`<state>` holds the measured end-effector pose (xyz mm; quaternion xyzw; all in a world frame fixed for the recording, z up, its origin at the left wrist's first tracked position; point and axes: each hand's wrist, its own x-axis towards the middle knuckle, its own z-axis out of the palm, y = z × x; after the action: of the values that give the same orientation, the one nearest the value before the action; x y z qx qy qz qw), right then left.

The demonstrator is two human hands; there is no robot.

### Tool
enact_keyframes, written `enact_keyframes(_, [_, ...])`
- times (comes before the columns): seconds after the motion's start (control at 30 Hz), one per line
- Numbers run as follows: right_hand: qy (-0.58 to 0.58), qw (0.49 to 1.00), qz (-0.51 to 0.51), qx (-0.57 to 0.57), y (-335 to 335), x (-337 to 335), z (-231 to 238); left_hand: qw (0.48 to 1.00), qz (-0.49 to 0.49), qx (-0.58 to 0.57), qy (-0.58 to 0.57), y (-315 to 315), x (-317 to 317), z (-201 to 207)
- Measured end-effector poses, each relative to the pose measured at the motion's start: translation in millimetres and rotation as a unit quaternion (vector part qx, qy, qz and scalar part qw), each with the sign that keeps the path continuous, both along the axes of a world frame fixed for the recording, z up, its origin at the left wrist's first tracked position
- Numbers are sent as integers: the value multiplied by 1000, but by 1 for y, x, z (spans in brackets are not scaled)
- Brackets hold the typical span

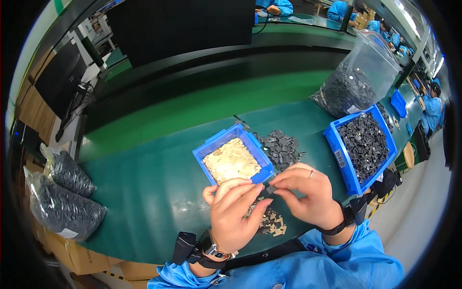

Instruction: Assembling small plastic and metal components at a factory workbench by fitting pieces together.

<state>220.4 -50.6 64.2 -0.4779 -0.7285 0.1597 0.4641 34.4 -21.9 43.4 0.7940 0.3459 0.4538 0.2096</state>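
Note:
My right hand (308, 192) pinches a small dark grey plastic piece (271, 190) between thumb and fingertips. Close beside it, my left hand (236, 212) has its fingers stretched out and its thumb apart from them, the fingertips near the same piece. Just beyond the left hand, a blue bin (198, 153) holds many thin cream-coloured pieces (232, 160). A loose pile of dark grey plastic pieces (280, 149) lies to the right of that bin. Under my hands, small cream and dark pieces (273, 223) are scattered on the green table (144, 192).
At the right stands a larger blue bin (340, 159) full of dark pieces, with a clear bag (349, 86) of dark pieces behind it. Two filled bags (67, 207) rest at the left edge. A black panel (180, 29) rises at the back. Other people (431, 108) sit farther off.

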Motion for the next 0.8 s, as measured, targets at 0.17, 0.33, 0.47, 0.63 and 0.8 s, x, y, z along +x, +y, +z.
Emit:
enact_keyframes(0.17, [-53,994,-23,94,5,-20,-2,1000,15,-4,-26,4,-10,-3])
enact_keyframes(0.33, [-42,992,-50,106,8,-37,-8,998,33,15,-44,6,-13,-10])
enact_keyframes(0.47, [-24,996,-5,83,13,-41,-12,997,5,-23,-78,13,-17,-10])
enact_keyframes(0.63, [-7,999,43,11,25,-35,-7,996,7,-21,-82,18,-25,-17])
enact_keyframes(0.8, [26,986,-141,-91,75,-10,-22,995,40,35,-81,23,-29,-24])
